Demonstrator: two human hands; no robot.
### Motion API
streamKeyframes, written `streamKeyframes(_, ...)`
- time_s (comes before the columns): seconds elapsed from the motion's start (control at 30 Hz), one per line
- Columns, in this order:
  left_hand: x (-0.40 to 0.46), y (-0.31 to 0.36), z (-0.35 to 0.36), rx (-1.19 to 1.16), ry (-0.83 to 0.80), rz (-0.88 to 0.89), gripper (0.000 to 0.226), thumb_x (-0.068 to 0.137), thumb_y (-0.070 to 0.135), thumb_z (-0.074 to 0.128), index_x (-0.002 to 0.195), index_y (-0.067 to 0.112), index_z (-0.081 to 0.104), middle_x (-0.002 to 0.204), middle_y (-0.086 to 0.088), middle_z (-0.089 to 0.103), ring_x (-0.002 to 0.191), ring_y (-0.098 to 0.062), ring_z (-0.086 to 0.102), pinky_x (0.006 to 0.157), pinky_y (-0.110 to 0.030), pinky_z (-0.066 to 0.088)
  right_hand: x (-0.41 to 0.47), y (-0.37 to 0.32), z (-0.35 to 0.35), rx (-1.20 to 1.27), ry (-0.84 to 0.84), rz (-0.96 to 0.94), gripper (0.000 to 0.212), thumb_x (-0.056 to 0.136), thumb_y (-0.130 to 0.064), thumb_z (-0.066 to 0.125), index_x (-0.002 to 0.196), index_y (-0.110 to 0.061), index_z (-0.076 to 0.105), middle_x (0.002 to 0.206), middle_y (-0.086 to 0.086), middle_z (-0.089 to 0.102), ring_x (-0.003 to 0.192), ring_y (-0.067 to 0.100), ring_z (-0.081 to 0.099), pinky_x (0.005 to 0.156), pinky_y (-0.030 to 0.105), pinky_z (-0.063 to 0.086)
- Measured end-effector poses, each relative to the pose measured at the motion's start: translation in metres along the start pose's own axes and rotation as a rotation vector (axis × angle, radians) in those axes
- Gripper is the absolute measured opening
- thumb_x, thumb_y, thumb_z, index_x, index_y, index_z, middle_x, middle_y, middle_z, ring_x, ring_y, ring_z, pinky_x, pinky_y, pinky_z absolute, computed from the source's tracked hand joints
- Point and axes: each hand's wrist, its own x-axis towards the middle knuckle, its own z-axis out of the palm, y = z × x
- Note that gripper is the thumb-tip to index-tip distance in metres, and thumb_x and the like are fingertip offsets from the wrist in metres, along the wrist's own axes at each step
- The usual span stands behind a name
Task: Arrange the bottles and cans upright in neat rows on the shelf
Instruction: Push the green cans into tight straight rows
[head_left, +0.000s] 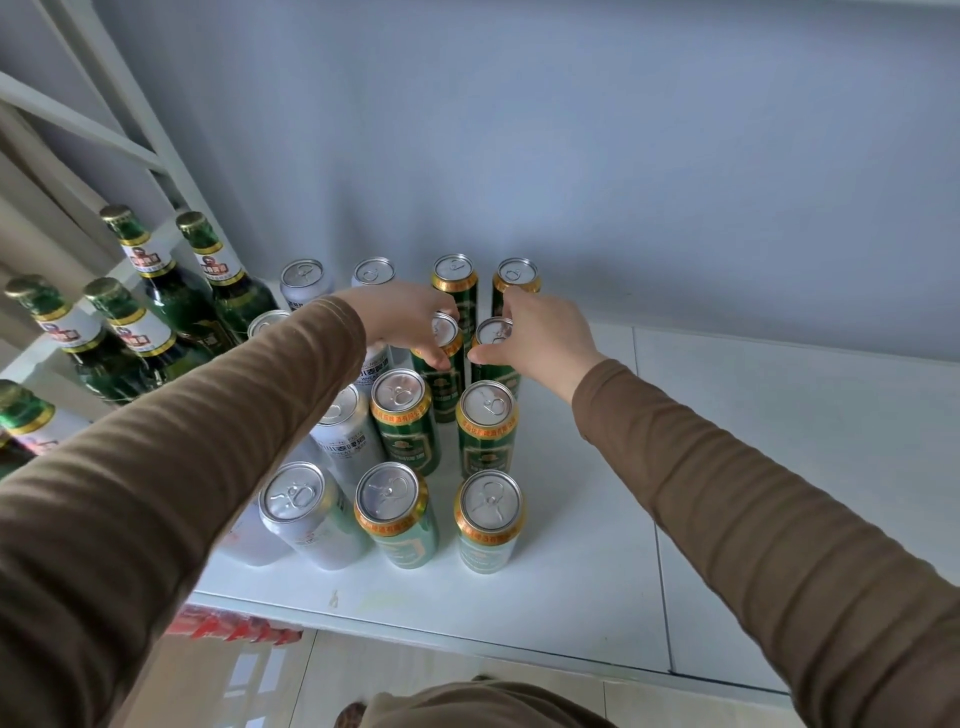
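Observation:
Green cans with gold rims stand upright in two columns on the white shelf (727, 467), silver cans in columns to their left. My left hand (410, 325) grips the second green can from the back (444, 338) in the left green column. My right hand (540, 343) grips its neighbour, the green can (491, 335) in the right column. Two more green cans (454, 273) (517, 275) stand behind them. Green glass bottles (208, 260) with gold caps stand upright at the far left.
Nearer me stand green cans (400, 410) (488, 421) and silver cans (298, 499). A grey wall (571, 156) rises behind the shelf. A white frame (78, 119) stands at the left. The shelf's right half is bare. Red packaging (234, 629) shows below the front edge.

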Motion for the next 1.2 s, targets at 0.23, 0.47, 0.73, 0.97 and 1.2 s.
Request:
streamKeyframes(0.23, -0.032, -0.012, -0.004, -0.059, 0.194, 0.089, 0.073, 0.072, 0.046, 0.083, 0.134, 0.032, 0.048, 0.130, 0.004, 0.055, 0.114, -0.021, 0.054, 0.098, -0.038, 0.045, -0.007, -0.003, -0.013, -0.083, 0.033, -0.029, 0.066, 0.079, -0.067, 0.066, 0.115, -0.013, 0.057, 0.110, 0.006, 0.065, 0.095, 0.029, 0.062, 0.068, 0.032, 0.039)
streamKeyframes(0.47, -0.068, -0.016, 0.014, 0.176, 0.004, 0.045, 0.069, 0.067, 0.061, 0.080, 0.123, 0.030, 0.052, 0.119, 0.009, 0.055, 0.106, -0.018, 0.054, 0.094, -0.042, 0.049, -0.051, -0.017, -0.020, 0.102, -0.013, -0.322, 0.049, 0.084, -0.066, 0.059, 0.109, -0.024, 0.064, 0.103, -0.007, 0.060, 0.089, 0.012, 0.057, 0.070, 0.032, 0.047)
streamKeyframes(0.73, -0.066, -0.008, 0.027, 0.145, -0.028, 0.057, 0.083, 0.072, 0.044, 0.085, 0.143, 0.028, 0.045, 0.137, 0.000, 0.055, 0.124, -0.023, 0.051, 0.087, -0.031, 0.038, -0.072, -0.013, -0.008, 0.122, -0.310, -0.250, 0.072, 0.080, -0.049, 0.076, 0.141, -0.027, 0.046, 0.134, 0.001, 0.059, 0.114, 0.026, 0.059, 0.085, 0.029, 0.045)
streamKeyframes(0.97, -0.064, -0.004, 0.029, 0.103, -0.028, 0.087, 0.078, 0.070, 0.041, 0.086, 0.139, 0.033, 0.049, 0.130, 0.002, 0.058, 0.104, -0.015, 0.048, 0.086, -0.033, 0.042, -0.077, -0.013, -0.014, 0.101, -0.307, -0.226, 0.067, 0.078, -0.049, 0.078, 0.135, -0.025, 0.052, 0.126, 0.002, 0.064, 0.108, 0.026, 0.061, 0.088, 0.036, 0.051)
streamKeyframes(1.2, -0.062, -0.003, 0.031, 0.091, -0.063, 0.094, 0.080, 0.073, 0.034, 0.086, 0.142, 0.036, 0.045, 0.136, 0.000, 0.056, 0.120, -0.023, 0.052, 0.096, -0.040, 0.045, -0.077, -0.012, -0.013, 0.102, -0.302, -0.209, 0.072, 0.079, -0.050, 0.077, 0.139, -0.023, 0.049, 0.131, 0.004, 0.062, 0.112, 0.027, 0.060, 0.091, 0.035, 0.050)
